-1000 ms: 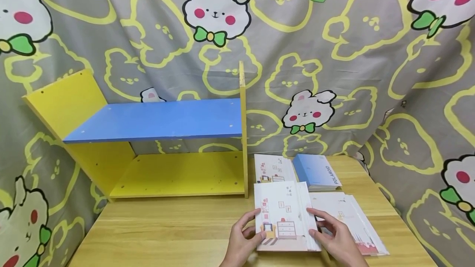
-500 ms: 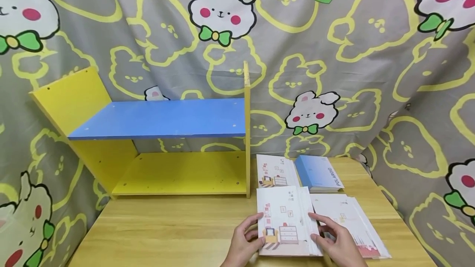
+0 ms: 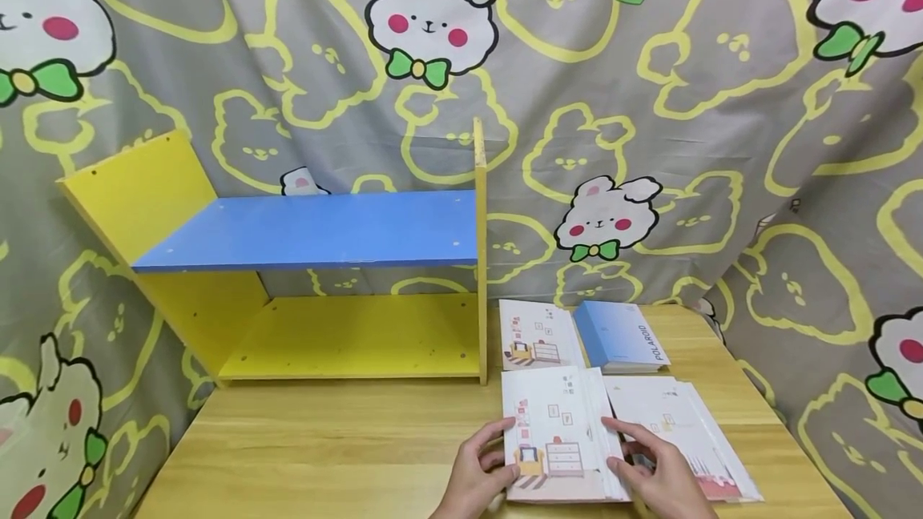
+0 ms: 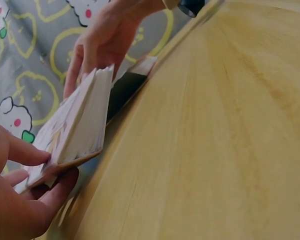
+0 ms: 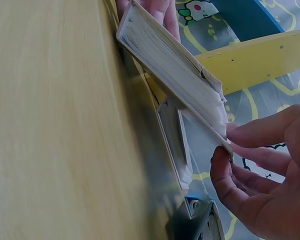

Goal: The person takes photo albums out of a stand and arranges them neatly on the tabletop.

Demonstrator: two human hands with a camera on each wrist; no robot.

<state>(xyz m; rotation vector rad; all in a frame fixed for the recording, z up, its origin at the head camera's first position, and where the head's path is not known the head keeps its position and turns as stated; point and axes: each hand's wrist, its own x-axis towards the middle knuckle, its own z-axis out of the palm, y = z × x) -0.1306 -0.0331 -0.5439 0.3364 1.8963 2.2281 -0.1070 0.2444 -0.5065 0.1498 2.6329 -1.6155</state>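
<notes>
A white photo album (image 3: 551, 423) with a drawn chest of drawers and yellow armchair on its cover is held at both sides. My left hand (image 3: 476, 467) pinches its left edge, thumb on the cover and fingers beneath. At the right edge, my right hand (image 3: 659, 467) grips the board between thumb and fingers. In the right wrist view the album (image 5: 172, 75) is raised off the table, its page edges showing. Beneath and to its right lies another pale album (image 3: 685, 431) with a pink print, partly covered.
Behind the held album lie a similar white album (image 3: 537, 331) and a blue one marked POLAROID (image 3: 623, 335). A yellow shelf unit (image 3: 353, 335) with a blue shelf (image 3: 317, 227) stands left on the wooden table (image 3: 324, 447). A patterned curtain (image 3: 447, 126) hangs behind.
The held album has come slightly toward the near table edge, with both hands keeping their grip on it. The head view has shifted a little; the other albums stay put.
</notes>
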